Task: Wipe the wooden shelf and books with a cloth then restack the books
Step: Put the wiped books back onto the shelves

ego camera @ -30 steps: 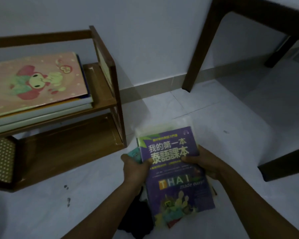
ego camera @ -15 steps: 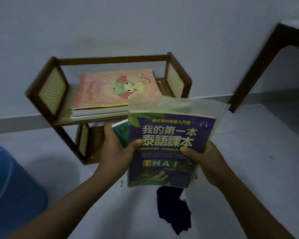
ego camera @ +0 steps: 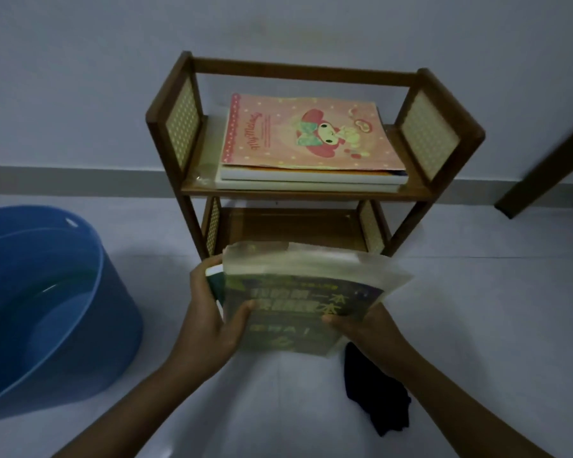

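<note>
Both hands, left [ego camera: 209,328] and right [ego camera: 368,328], grip the purple plastic-wrapped book [ego camera: 298,309], its long axis pointing at the brown wooden shelf [ego camera: 305,193].

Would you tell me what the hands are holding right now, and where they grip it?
Both hands hold a small stack of books: the left hand grips its left edge, the right hand its right edge near the lower corner.

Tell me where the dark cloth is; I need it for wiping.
In the head view the dark cloth lies on the floor at lower right, just below the right hand.
</note>
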A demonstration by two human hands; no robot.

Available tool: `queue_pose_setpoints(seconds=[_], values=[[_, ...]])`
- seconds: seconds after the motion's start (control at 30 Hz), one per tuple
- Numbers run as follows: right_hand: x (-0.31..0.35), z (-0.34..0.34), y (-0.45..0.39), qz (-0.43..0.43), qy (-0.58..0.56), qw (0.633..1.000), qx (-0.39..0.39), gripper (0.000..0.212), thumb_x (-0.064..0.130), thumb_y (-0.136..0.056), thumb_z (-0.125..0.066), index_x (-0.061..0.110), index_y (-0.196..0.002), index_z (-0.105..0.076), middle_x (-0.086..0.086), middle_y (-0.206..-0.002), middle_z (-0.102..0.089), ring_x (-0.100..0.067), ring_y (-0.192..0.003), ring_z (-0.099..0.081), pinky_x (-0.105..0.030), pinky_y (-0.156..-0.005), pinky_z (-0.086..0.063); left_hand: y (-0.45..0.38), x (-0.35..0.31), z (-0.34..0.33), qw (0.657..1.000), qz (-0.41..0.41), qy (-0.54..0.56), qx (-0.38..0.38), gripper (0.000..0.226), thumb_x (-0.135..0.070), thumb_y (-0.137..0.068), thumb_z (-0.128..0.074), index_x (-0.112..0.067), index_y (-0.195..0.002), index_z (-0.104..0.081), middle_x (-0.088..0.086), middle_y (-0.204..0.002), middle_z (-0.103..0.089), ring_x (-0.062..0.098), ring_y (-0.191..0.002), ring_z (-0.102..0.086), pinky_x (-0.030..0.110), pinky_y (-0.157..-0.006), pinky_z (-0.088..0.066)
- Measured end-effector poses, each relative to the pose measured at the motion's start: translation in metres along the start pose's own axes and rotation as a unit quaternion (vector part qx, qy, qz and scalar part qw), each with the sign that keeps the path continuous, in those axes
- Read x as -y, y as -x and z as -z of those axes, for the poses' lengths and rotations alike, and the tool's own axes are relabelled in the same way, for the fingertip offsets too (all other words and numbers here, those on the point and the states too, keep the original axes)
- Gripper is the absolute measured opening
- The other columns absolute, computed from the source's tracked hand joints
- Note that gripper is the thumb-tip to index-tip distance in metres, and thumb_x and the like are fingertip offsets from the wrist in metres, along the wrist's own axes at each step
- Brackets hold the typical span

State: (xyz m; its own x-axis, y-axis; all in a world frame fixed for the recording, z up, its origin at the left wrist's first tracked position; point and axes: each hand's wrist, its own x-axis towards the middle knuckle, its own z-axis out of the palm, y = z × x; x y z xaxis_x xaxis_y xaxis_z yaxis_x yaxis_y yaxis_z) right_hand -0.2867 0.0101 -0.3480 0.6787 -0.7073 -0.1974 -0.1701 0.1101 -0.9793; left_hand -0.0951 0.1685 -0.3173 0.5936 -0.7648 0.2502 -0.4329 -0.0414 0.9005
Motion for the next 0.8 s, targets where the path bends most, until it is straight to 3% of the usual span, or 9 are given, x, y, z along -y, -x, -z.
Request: queue_pose_setpoints(seconds=[0.1, 0.27, 0.4, 0.47, 0.57, 0.67, 0.73, 0.8], values=[[0.006, -0.005, -0.002, 0.016, 0.025, 0.998, 0.052, 0.023, -0.006, -0.083, -0.064, 0.007, -0.102, -0.063, 0.005, -0.092, -0.074, -0.009, -0.091, -0.069, -0.019, -0.072, -0.054, 0.007, 0.007, -0.005, 0.999, 0.017, 0.043, -0.003, 0.07, -0.03, -0.077, -0.071, -0.014, -0.131, -0.03, -0.035, -0.119, -0.046, -0.003, -0.113, -0.052, 0.01, -0.085, -0.049], [0.004, -0.013, -0.005, 0.015, 0.007, 0.999, 0.035, 0.032, -0.005, -0.084, -0.064, 0.013, -0.11, -0.061, 0.003, -0.101, -0.073, -0.011, -0.098, -0.067, -0.02, -0.076, -0.054, 0.01, 0.019, -0.012, 0.99, 0.117, 0.081, -0.011, 0.068, -0.054, -0.067, -0.065, -0.022, -0.123, -0.045, -0.01, -0.116, -0.061, 0.004, -0.108, -0.059, 0.029, -0.085, -0.056], [-0.001, -0.012, -0.001, 0.019, -0.018, 0.999, 0.021, 0.03, -0.006, -0.084, -0.064, 0.006, -0.111, -0.061, -0.005, -0.1, -0.072, -0.016, -0.098, -0.068, -0.024, -0.076, -0.055, 0.011, 0.019, -0.011, 0.992, 0.087, 0.09, -0.024, 0.065, -0.048, -0.071, -0.066, -0.019, -0.125, -0.047, -0.011, -0.114, -0.063, 0.004, -0.107, -0.06, 0.021, -0.083, -0.054], [-0.008, -0.013, 0.002, 0.021, -0.006, 0.999, 0.025, 0.03, -0.005, -0.083, -0.065, 0.008, -0.11, -0.062, -0.001, -0.097, -0.073, -0.013, -0.097, -0.068, -0.022, -0.075, -0.055, 0.016, 0.024, -0.011, 0.99, 0.106, 0.096, -0.016, 0.063, -0.051, -0.066, -0.07, -0.027, -0.121, -0.05, -0.015, -0.111, -0.065, 0.003, -0.107, -0.061, 0.018, -0.08, -0.054], [-0.011, -0.014, -0.001, 0.01, 0.019, 0.999, 0.037, 0.031, -0.004, -0.083, -0.066, 0.007, -0.112, -0.061, -0.003, -0.1, -0.072, -0.014, -0.099, -0.067, -0.024, -0.076, -0.055, 0.02, 0.03, -0.005, 0.983, 0.148, 0.108, -0.005, 0.068, -0.069, -0.054, -0.073, -0.039, -0.111, -0.052, -0.023, -0.108, -0.065, 0.0, -0.103, -0.062, 0.021, -0.079, -0.057], [-0.016, -0.011, -0.004, -0.003, 0.034, 0.998, 0.051, 0.03, 0.001, -0.085, -0.066, 0.014, -0.112, -0.061, -0.002, -0.106, -0.07, -0.014, -0.102, -0.066, -0.027, -0.081, -0.055, 0.011, 0.019, 0.009, 0.977, 0.168, 0.118, 0.046, 0.078, -0.081, -0.044, -0.069, -0.036, -0.107, -0.057, -0.018, -0.104, -0.069, 0.006, -0.102, -0.065, 0.024, -0.074, -0.058], [-0.022, -0.01, -0.006, -0.007, 0.04, 0.998, 0.045, 0.032, 0.005, -0.086, -0.067, 0.016, -0.115, -0.06, -0.004, -0.11, -0.069, -0.015, -0.105, -0.065, -0.033, -0.086, -0.055, -0.005, -0.003, 0.028, 0.986, 0.12, 0.074, 0.086, 0.078, -0.083, -0.047, -0.065, -0.034, -0.108, -0.057, -0.022, -0.105, -0.067, 0.001, -0.1, -0.064, 0.014, -0.068, -0.055], [-0.025, -0.009, -0.007, -0.005, 0.053, 0.998, 0.041, 0.032, 0.007, -0.086, -0.067, 0.017, -0.115, -0.061, -0.003, -0.112, -0.069, -0.014, -0.105, -0.065, -0.034, -0.088, -0.055, -0.028, -0.036, 0.046, 0.991, 0.014, -0.054, 0.123, 0.074, -0.079, -0.056, -0.06, -0.035, -0.116, -0.054, -0.023, -0.11, -0.064, -0.006, -0.101, -0.06, 0.012, -0.069, -0.053]])
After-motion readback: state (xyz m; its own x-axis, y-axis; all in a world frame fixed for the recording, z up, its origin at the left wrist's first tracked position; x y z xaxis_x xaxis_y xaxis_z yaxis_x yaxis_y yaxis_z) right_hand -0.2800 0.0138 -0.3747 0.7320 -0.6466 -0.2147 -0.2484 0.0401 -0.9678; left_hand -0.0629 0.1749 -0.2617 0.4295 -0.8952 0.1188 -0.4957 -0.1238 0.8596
